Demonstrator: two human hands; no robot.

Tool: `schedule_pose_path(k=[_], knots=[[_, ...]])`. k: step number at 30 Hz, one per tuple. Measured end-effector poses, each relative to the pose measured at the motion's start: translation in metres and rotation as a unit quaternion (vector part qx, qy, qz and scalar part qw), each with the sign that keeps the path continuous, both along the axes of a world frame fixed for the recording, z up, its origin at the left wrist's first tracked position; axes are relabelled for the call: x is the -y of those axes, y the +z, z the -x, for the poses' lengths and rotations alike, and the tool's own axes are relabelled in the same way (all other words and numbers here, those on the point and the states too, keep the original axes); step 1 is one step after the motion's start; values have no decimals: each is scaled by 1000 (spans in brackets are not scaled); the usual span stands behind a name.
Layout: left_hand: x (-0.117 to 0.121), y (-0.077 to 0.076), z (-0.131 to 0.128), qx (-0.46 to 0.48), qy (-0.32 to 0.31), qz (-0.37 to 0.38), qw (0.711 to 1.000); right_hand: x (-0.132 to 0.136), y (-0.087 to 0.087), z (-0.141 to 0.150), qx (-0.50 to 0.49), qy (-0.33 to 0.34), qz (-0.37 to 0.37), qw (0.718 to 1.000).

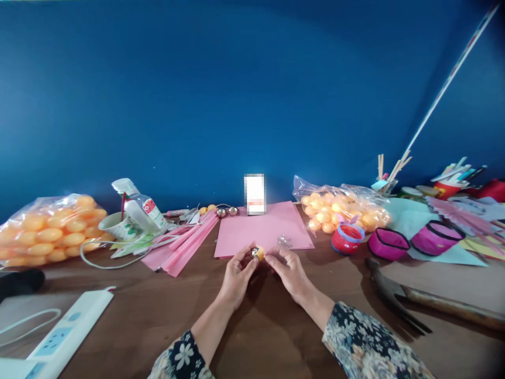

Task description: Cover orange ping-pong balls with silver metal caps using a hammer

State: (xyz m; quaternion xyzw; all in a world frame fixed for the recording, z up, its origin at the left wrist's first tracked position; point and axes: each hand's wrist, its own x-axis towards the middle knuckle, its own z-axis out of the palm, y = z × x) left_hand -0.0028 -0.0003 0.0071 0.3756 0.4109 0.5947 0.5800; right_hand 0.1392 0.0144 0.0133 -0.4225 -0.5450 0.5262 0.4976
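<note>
Between the thumb and fingers of my left hand (238, 276) is a small ball (258, 253), shiny silver on its left part and orange on its right. My right hand (290, 271) is beside it, thumb and forefinger pinched together close to the ball's right side; whatever they hold is too small to make out. Both hands are just in front of a stack of pink paper (258, 229). On that paper, beyond my right fingers, lies a small clear packet (283, 241). Silver balls (228, 211) and orange balls sit past the stack's left corner.
Bags of orange balls stand left (49, 231) and right (339, 208). A hammer (426, 297) lies at right, near small pink pouches (389, 243) and a red cup (347, 239). Folded pink strips (185, 237), a bottle (148, 205), a cup (120, 226) and a power strip (71, 331) occupy the left.
</note>
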Motion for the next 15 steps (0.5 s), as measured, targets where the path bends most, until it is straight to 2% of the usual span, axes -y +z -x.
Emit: schedule_pose_path(k=[6, 15], knots=[[0, -1, -1, -57, 10, -6, 998, 0, 1, 0, 4, 12, -34, 999], [-2, -5, 0, -65, 9, -19, 998, 2, 8, -1, 26, 10, -20, 999]])
